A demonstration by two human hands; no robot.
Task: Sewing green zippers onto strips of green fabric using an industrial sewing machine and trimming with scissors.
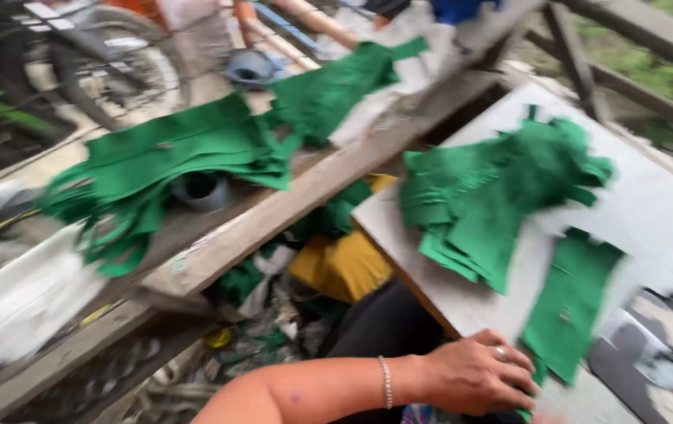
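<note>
Head view: I see one hand (474, 375) entering from the lower left, forearm extended across the bottom of the frame, a bead bracelet (386, 382) on the wrist and a ring on one finger. Which hand it is I cannot confirm; by its entry from the left I read it as the left. The palm faces down and the fingers (518, 369) are pressed flat, not curled, on the lower end of a green fabric strip (570, 306). No pinch is formed; the hand bears on the strip without clamping it. I do not see the other hand.

The strip lies on a grey board (666, 212), angled from upper right to lower left. A stack of green cut pieces (493, 196) rests on the same board, just above the strip and apart from it. A larger pile of green fabric (171, 165) drapes over a wooden beam (305, 196) to the left. Yellow cloth (340, 267) sits below the beam among scraps. Motion blur obscures finer detail.
</note>
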